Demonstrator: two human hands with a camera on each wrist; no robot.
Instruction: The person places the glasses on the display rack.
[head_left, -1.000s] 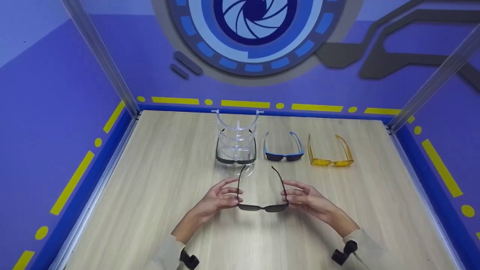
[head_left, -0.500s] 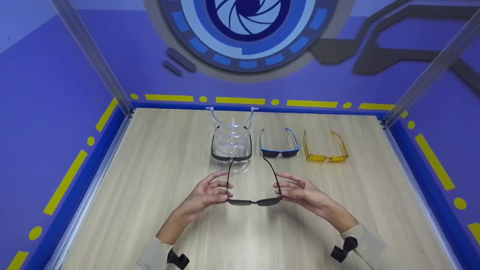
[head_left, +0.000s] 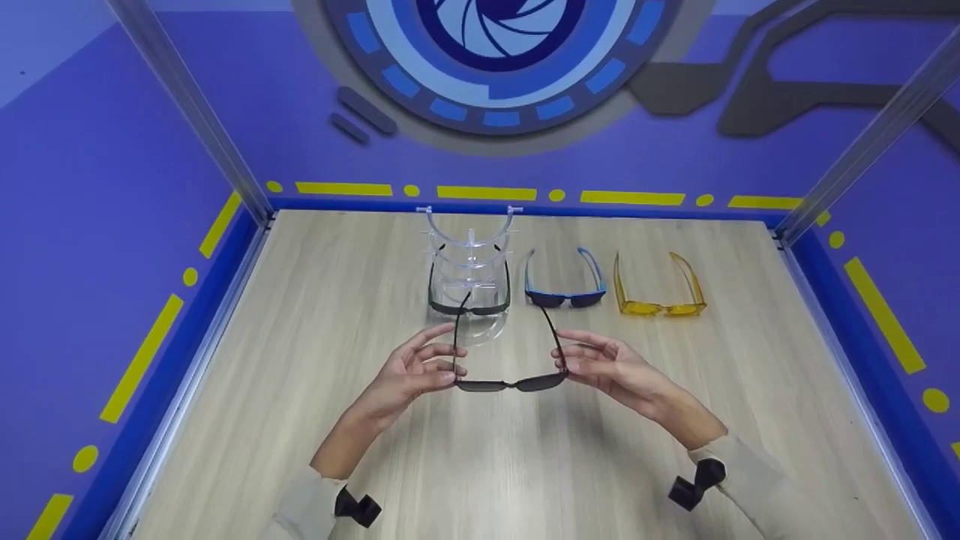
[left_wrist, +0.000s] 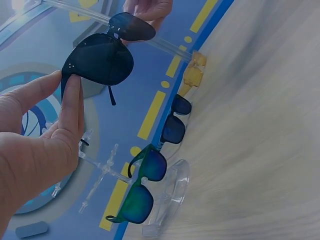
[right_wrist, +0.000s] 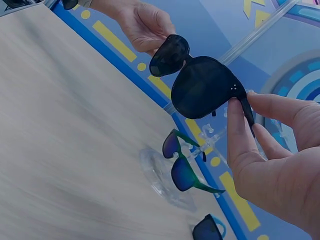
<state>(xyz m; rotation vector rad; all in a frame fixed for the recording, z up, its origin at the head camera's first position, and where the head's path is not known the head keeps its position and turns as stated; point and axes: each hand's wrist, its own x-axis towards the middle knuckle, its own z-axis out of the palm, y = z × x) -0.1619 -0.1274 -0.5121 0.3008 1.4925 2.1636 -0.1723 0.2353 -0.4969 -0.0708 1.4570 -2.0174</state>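
Black sunglasses [head_left: 540, 383] with dark lenses are held above the table, temples spread and pointing toward the back. My left hand [head_left: 414, 367] pinches the left temple near its hinge, and my right hand [head_left: 611, 367] pinches the right one. In the left wrist view the dark lens [left_wrist: 102, 59] hangs in front of the fingertips. Just beyond stands a clear plastic glasses stand [head_left: 472, 262], its upper arms bare. Green-framed sunglasses [left_wrist: 140, 200] sit low on that stand, lenses facing me. The tips of the held temples overlap the stand's front in the head view.
To the right of the stand, blue-framed sunglasses [head_left: 566, 298] and yellow glasses [head_left: 661, 308] lie on the wooden table [head_left: 300, 315] with temples unfolded. Blue panels [head_left: 225, 112] with metal corner posts enclose the back and sides.
Both hands have carried the black sunglasses a little away from me, toward the stand. The head view has shifted slightly. Stand and other glasses stay put.
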